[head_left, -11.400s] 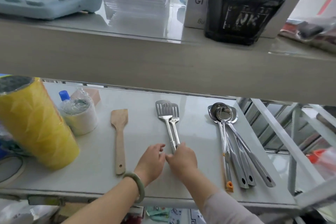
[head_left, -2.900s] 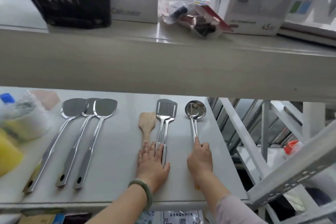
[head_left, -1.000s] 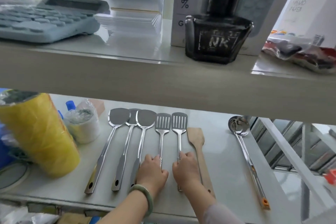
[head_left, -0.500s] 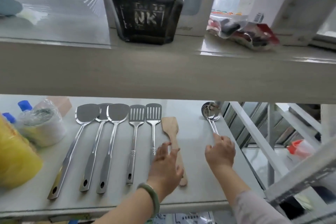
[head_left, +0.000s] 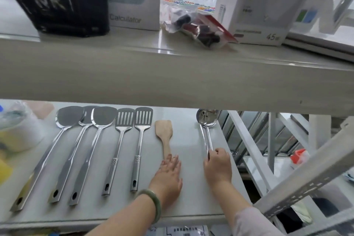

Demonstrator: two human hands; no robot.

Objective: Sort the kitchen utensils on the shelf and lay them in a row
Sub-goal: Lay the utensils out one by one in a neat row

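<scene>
1. Head view: the left hand [head_left: 168, 175] lies flat, fingers spread loosely, covering the handle of the wooden spatula [head_left: 164, 132] on the shelf [head_left: 189, 193].
2. The right hand [head_left: 217, 165] curls closed around the ladle [head_left: 206, 130] handle, near the shelf's right edge.
3. Three solid turners [head_left: 90, 140] and two slotted turners [head_left: 132, 140] lie in a row to the left.
4. Above, a white box [head_left: 134, 5] reads "Calculator"; the black bottle [head_left: 57, 0] shows "NK".

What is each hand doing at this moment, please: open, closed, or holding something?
Left hand: open, flat on the wooden spatula handle.
Right hand: closed on the ladle handle.
</scene>
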